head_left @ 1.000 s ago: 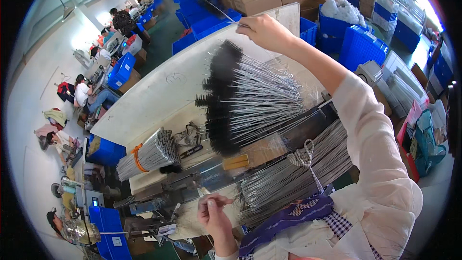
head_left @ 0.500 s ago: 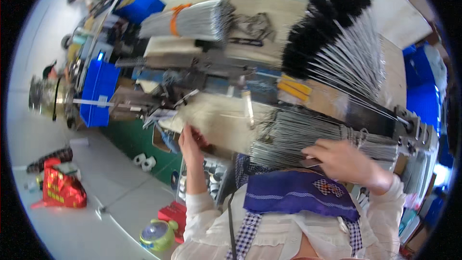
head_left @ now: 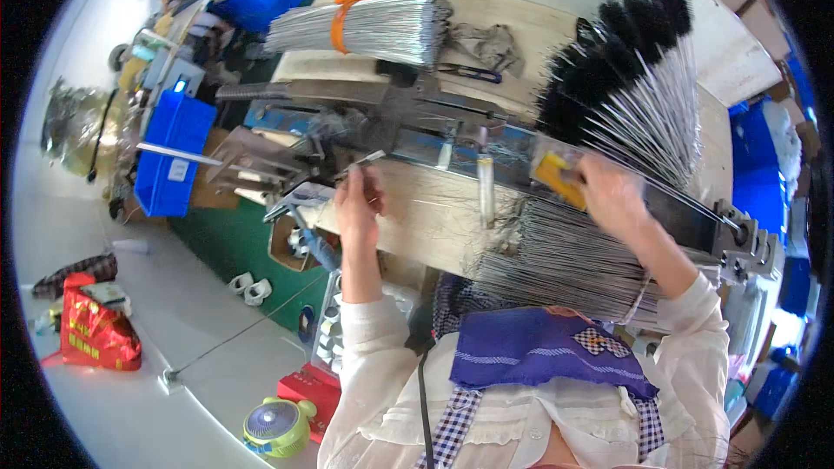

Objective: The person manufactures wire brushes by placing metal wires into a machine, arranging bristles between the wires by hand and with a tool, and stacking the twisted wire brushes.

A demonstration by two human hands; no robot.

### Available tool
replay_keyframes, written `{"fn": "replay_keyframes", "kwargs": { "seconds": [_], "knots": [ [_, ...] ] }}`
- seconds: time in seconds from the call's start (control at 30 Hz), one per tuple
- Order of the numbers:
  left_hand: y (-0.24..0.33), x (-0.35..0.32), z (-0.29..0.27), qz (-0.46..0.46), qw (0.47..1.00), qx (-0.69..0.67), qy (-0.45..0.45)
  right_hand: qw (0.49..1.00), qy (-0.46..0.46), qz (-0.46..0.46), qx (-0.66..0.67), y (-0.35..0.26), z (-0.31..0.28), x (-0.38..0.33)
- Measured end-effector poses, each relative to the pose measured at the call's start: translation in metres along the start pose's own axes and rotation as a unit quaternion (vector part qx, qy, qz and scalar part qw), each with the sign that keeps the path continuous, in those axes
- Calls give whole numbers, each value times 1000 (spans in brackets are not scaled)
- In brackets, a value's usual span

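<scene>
My left hand (head_left: 360, 204) is raised at the middle left, its fingers curled together just below a small pale-tipped metal lever (head_left: 372, 158). Whatever lies between those fingers is too small to make out. My right hand (head_left: 612, 195), smeared by motion, reaches to the right end of a yellow block (head_left: 559, 179) on the long metal machine bed (head_left: 417, 143); its fingertips are blurred. Below that forearm lies a thick bundle of grey metal wires (head_left: 565, 260) on the near edge of the bench. A pale upright stick-like part (head_left: 486, 187) stands between my hands.
Black-bristled brushes with twisted wire stems (head_left: 621, 78) lie fanned out at the back right. An orange-tied bundle of silvery wires (head_left: 382, 26) rests at the back. Blue bins (head_left: 174, 152) stand at the left. A metal clamp block (head_left: 743, 230) sits at the bed's right end.
My right hand has left the wire bundle and moved away from me to the yellow block. My left hand has risen slightly rightward to the metal lever. The whole view has shifted a little.
</scene>
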State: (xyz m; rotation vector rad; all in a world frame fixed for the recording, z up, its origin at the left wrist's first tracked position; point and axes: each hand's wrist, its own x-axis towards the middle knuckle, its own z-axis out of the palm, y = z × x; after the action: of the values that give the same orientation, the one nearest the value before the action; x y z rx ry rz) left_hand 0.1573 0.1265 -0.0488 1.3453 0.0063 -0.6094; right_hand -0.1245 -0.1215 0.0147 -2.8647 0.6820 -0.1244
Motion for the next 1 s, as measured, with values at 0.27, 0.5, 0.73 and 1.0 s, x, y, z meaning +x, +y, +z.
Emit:
{"fn": "replay_keyframes", "kwargs": {
  "seconds": [0.27,0.5,0.73,1.0],
  "knots": [
    [-8,-5,2,33,999,-12,32,991,106,-30,75,9,-92,24],
    [10,-84,41,125,986,108,-35,993,38,111,24,80,-115,-65],
    [-4,-147,254,-189,781,77,-590,933,-144,144,297,103,-85,7],
    [-16,-91,208,-104,938,25,-329,961,73,57,260,96,-93,-25]
  ]
}}
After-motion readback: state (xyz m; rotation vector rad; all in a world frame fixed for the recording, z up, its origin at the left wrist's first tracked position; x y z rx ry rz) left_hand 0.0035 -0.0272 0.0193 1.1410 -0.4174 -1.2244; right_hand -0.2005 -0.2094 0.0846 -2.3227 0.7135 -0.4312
